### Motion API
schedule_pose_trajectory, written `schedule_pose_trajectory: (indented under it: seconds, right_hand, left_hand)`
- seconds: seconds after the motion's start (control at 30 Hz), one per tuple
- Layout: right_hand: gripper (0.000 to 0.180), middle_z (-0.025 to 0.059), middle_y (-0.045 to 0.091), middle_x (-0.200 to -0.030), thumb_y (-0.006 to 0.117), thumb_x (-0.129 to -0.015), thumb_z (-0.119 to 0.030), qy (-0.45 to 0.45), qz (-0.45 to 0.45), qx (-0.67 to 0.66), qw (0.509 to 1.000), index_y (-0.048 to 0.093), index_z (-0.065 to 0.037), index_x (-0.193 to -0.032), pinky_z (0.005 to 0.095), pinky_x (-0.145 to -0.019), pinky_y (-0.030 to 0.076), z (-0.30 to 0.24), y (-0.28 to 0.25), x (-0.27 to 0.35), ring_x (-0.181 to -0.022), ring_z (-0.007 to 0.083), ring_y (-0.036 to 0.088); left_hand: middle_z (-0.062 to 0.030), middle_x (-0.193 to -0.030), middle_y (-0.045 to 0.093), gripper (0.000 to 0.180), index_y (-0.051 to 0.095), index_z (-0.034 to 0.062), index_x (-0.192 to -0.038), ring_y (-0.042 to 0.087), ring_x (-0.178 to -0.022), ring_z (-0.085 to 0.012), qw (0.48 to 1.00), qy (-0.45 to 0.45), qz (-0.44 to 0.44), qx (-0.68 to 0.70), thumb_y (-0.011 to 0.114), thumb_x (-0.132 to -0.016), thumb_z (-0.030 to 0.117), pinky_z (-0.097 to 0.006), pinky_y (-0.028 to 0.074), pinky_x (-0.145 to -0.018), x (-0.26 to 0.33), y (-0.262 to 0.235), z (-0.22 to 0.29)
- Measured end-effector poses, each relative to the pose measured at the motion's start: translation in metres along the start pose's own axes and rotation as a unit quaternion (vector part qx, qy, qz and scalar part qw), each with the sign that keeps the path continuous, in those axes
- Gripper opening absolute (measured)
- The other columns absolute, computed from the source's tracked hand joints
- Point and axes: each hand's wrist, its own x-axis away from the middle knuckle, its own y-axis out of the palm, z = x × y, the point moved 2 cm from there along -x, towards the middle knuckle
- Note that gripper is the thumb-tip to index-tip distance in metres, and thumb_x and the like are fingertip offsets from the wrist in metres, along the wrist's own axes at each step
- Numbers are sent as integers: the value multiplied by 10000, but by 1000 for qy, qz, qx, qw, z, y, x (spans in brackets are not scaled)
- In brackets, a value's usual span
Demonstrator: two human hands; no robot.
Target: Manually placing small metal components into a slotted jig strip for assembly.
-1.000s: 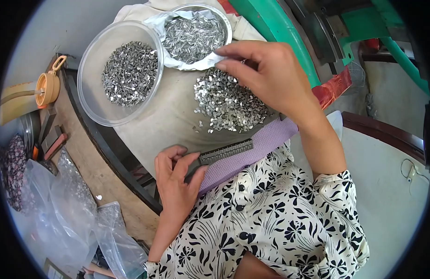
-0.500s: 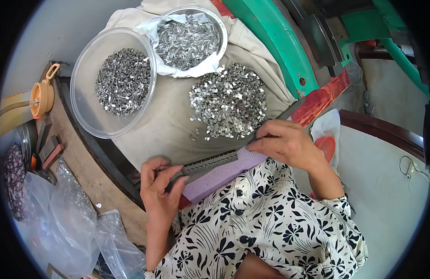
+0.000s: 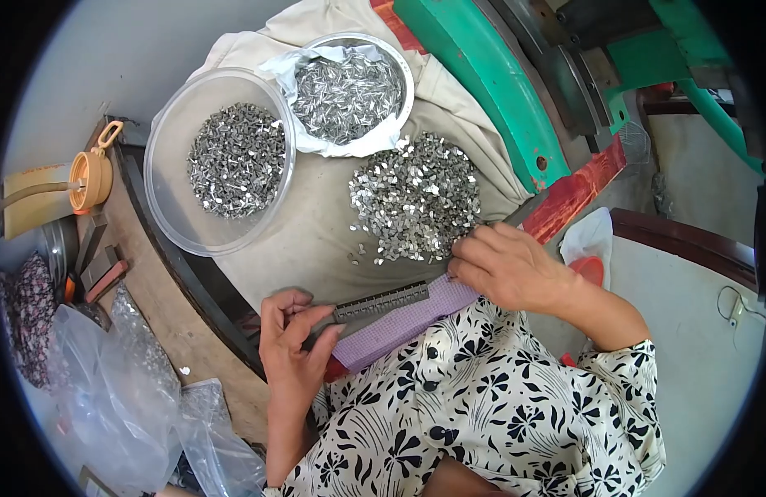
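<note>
A dark grey slotted metal bar (image 3: pixel 383 301) lies at a slant along the front edge of the work surface, beside a purple checked cloth strip (image 3: pixel 399 328). My left hand (image 3: pixel 293 348) grips the bar's left end between thumb and fingers. Off the bar's right end, my right hand (image 3: pixel 509 269) has its fingers curled together at the lower right edge of a heap of small flat metal pieces (image 3: pixel 416 199). Its fingertips are partly hidden, and whatever they hold cannot be made out.
Behind the heap, a cloth-lined metal bowl (image 3: pixel 406 91) holds shiny metal pins. A clear plastic tub (image 3: pixel 163 186) of dark metal parts stands left. A green machine frame (image 3: pixel 482 91) rises at the right. Plastic bags (image 3: pixel 109 398) lie lower left, near an orange round container (image 3: pixel 91 180).
The view has shifted, so the scene sits slightly lower and further right. My right hand has left the bar's right end area for the heap's edge, its fingers more curled. My left hand keeps its grip.
</note>
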Motion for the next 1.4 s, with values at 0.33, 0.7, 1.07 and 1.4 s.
schedule_pose_trajectory:
  seconds: [0.33, 0.7, 1.07, 1.4]
  right_hand:
    - [235, 57, 591, -965, 755, -702, -139, 46, 252, 47, 965, 647, -73, -900, 379, -696, 469, 21, -38, -46, -864, 269, 579]
    - [187, 57, 676, -957, 801, -709, -73, 149, 122, -252, 948, 771, -76, -894, 312, -688, 498, 32, -59, 7, -859, 206, 648]
    - [467, 121, 608, -1208, 808, -710, -95, 354, 181, -71, 915, 697, -58, -1162, 381, -934, 457, 54, -15, 94, -1093, 301, 564]
    - [313, 97, 657, -910, 818, -670, -80, 305, 144, -53, 940, 740, -25, -968, 349, -719, 491, 51, -21, 89, -833, 262, 614]
  left_hand:
    - [-117, -1059, 552, 344, 719, 29, -969, 571, -921, -243, 1000, 8, 12, -7, 821, -645, -28, -324, 481, -797, 1, 11, 2]
    - [-52, -990, 598, 343, 731, 107, -974, 552, -865, -227, 997, 28, 52, -48, 832, -650, 63, -356, 412, -809, 2, 24, 6]
    - [-45, -983, 603, 348, 728, 116, -984, 552, -888, -227, 993, 47, 33, -104, 836, -655, 82, -361, 383, -810, 0, 32, 16]
    - [-74, -1021, 616, 294, 711, 67, -991, 579, -950, -261, 999, -21, 25, -2, 811, -714, 63, -352, 412, -860, 6, 27, 14]
